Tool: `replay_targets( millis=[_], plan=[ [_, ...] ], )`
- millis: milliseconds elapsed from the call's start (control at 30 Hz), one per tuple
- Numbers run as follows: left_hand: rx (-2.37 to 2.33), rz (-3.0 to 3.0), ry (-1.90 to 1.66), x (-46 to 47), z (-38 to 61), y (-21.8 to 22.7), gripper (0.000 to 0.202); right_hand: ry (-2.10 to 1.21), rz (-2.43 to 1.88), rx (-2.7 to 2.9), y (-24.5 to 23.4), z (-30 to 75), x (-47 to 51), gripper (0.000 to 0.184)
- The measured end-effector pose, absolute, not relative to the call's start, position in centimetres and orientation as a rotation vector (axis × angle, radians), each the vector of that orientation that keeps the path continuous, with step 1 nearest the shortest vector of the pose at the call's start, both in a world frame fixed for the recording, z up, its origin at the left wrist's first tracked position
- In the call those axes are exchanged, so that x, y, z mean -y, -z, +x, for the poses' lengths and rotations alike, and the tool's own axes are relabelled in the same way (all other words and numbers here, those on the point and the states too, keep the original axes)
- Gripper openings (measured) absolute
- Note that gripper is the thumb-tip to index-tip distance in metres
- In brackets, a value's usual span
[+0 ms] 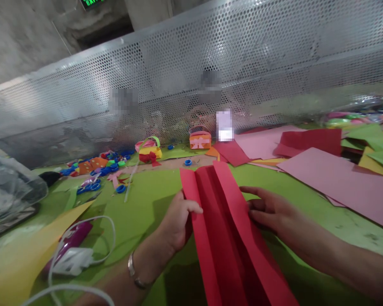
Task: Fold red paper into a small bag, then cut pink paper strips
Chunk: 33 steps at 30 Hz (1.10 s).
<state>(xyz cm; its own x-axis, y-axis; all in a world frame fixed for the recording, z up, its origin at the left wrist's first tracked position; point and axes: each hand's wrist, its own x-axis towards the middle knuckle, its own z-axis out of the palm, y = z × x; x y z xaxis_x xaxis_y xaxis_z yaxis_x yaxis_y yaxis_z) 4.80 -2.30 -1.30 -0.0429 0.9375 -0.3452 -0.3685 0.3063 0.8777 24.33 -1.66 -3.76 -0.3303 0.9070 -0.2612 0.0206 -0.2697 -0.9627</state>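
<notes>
The red folded paper (226, 240) lies between your hands, its long axis running from five o'clock toward eleven, near end out of view. Your left hand (178, 223) has it at nine, thumb closed over the left flap; your right hand (270, 210), at three, is half curled with fingertips against the right edge, and whether it grips you cannot tell. At eight, beside your left forearm, sit a white charger (73, 261) and its looping cable (114, 233), likeliest to snag. Farther off are blue scissors (88, 188) at ten, a pink sheet (332, 178) at two, a yellow basket (150, 153) at eleven and an orange basket (200, 141) at twelve, before a perforated panel (258, 63).
</notes>
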Motion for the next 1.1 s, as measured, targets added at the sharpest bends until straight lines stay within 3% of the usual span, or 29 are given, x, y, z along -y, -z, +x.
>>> replay_targets(
  millis=[267,500,700,1000,1100],
  plan=[
    [-1.169,0.581,-1.164,2.3,4.9,1.0,0.034,-1.711,-1.222,1.254,4.0,24.4,1.4,0.061],
    [-1.171,0.547,-1.120,2.5,5.0,1.1,0.035,-1.950,-1.121,1.079,4.6,24.4,1.4,0.058],
    [-1.149,0.664,-1.145,2.5,5.0,1.7,0.043,-1.742,-1.249,1.215,3.8,24.4,1.5,0.048],
    [-1.034,0.712,-1.117,2.8,5.3,1.8,0.035,-1.103,-1.388,1.821,4.3,24.7,2.3,0.094],
    [-1.013,0.702,-1.090,3.3,5.6,1.5,0.036,-0.930,-1.398,2.027,4.6,24.3,3.1,0.097]
  ],
)
